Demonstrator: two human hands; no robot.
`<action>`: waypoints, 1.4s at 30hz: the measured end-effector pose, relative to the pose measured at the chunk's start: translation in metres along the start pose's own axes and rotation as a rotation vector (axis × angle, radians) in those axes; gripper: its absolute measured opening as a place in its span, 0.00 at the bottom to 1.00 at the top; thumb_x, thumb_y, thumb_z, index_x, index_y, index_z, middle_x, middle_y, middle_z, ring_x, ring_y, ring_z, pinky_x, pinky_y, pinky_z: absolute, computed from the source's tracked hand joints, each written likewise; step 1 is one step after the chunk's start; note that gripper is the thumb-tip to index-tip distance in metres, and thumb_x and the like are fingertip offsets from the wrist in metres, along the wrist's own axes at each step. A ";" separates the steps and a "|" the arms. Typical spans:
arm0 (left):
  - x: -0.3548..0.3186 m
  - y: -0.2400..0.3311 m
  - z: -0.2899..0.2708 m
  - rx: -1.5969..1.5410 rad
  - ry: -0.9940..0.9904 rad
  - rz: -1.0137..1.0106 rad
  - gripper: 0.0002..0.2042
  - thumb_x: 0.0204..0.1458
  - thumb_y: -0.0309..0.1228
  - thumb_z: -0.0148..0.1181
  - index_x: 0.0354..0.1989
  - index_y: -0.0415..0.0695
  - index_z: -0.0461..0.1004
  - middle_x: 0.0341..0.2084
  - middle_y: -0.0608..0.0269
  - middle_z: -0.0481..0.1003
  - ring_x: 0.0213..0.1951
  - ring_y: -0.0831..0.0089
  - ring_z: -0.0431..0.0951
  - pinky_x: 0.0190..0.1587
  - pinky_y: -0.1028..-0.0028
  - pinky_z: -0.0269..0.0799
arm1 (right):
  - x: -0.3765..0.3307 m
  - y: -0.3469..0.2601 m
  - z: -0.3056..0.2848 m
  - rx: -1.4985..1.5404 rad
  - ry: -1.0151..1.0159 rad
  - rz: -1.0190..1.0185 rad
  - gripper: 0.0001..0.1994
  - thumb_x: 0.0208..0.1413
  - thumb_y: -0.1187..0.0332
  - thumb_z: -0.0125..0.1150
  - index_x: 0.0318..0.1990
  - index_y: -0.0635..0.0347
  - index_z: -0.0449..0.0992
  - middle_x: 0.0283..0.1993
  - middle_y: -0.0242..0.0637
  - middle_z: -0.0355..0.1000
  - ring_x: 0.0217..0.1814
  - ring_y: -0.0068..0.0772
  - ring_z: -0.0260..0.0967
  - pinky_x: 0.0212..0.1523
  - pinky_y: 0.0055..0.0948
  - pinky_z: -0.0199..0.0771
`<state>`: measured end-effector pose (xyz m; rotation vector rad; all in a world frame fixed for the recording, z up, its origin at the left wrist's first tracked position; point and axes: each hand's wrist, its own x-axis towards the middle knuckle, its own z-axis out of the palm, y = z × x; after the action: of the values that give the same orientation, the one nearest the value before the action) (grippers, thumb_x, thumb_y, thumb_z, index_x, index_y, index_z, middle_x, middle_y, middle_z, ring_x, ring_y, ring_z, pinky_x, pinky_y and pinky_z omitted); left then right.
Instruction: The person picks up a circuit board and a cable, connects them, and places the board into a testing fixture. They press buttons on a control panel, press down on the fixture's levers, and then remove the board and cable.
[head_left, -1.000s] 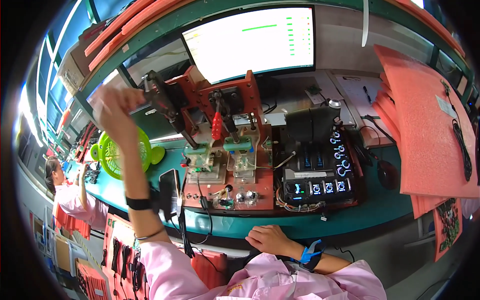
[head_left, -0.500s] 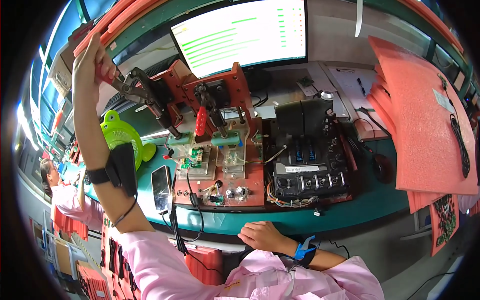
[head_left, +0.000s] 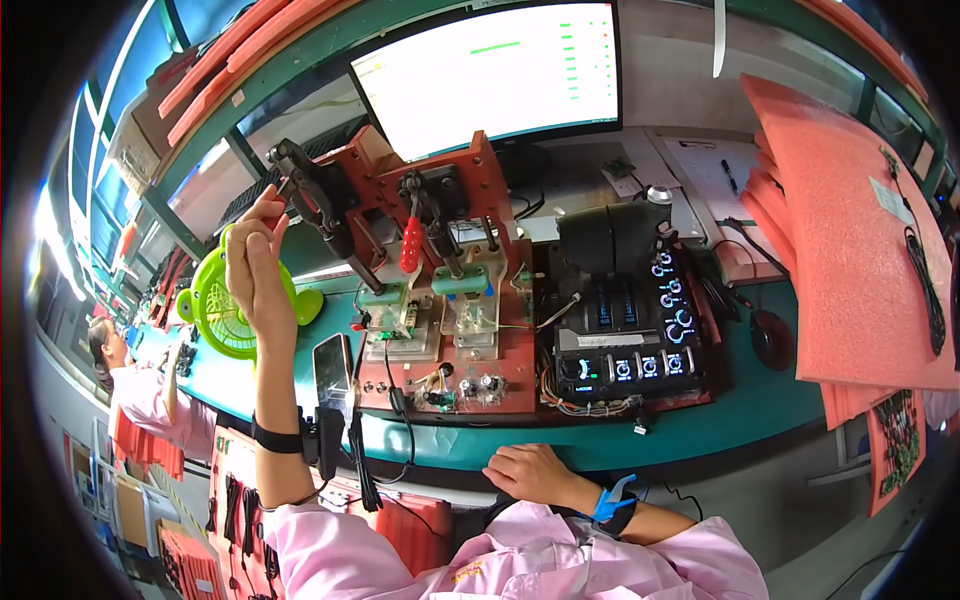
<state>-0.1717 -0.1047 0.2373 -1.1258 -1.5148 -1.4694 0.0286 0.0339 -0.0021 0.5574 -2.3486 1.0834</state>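
My left hand (head_left: 258, 275) is raised at the left toggle clamp (head_left: 312, 190). Its fingers close round the clamp's red handle, mostly hidden behind them. Under this clamp, a green pressure block (head_left: 383, 294) sits low over a clear fixture (head_left: 405, 345) with a circuit board. Beside it, the second clamp's red handle (head_left: 410, 245) hangs down, over another green block (head_left: 460, 281). My right hand (head_left: 528, 472) rests at the bench's front edge with curled fingers and nothing visible in it. The black control unit (head_left: 625, 340) right of the fixtures has lit rings and displays.
A lime-green fan (head_left: 222, 315) stands behind my left hand, and a phone (head_left: 332, 370) lies near the fixture. The monitor (head_left: 490, 80) is at the back. A mouse (head_left: 770, 340) and stacked pink foam sheets (head_left: 850, 230) are on the right. Another person (head_left: 150, 395) sits far left.
My left hand has come down from high at the upper left, swinging the clamp handle down. The left green block sits lower. Lights have come on across the control unit; the monitor's green bars are fewer.
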 end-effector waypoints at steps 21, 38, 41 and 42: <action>-0.192 0.050 -0.090 1.056 -0.712 -0.629 0.13 0.41 0.32 0.56 0.14 0.38 0.62 0.14 0.55 0.64 0.21 0.55 0.65 0.25 0.63 0.59 | -0.002 0.003 -0.009 0.117 -0.024 0.032 0.03 0.44 0.71 0.52 0.27 0.58 0.66 0.22 0.36 0.65 0.23 0.38 0.66 0.23 0.33 0.65; -0.197 0.039 -0.088 0.932 -0.564 -0.589 0.13 0.43 0.29 0.53 0.15 0.37 0.58 0.18 0.53 0.59 0.26 0.57 0.61 0.32 0.66 0.56 | 0.011 -0.004 -0.007 0.112 -0.057 0.063 0.04 0.39 0.78 0.54 0.26 0.62 0.68 0.19 0.38 0.64 0.20 0.39 0.64 0.20 0.32 0.63; -0.193 0.040 -0.088 0.971 -0.566 -0.607 0.12 0.42 0.29 0.53 0.15 0.38 0.59 0.18 0.54 0.60 0.26 0.57 0.62 0.34 0.66 0.57 | 0.010 -0.002 -0.008 0.105 -0.066 0.055 0.04 0.40 0.77 0.54 0.26 0.61 0.68 0.19 0.37 0.64 0.20 0.38 0.64 0.20 0.32 0.63; -0.193 0.040 -0.086 0.976 -0.569 -0.597 0.12 0.42 0.29 0.53 0.15 0.38 0.59 0.18 0.54 0.60 0.26 0.57 0.62 0.34 0.66 0.57 | 0.008 -0.002 -0.009 0.097 -0.071 0.050 0.04 0.41 0.76 0.53 0.27 0.60 0.68 0.19 0.36 0.63 0.20 0.37 0.64 0.21 0.32 0.63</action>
<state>-0.0732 -0.2107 0.0780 -0.4877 -2.6953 -0.4985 0.0255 0.0389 0.0090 0.5840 -2.3923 1.2239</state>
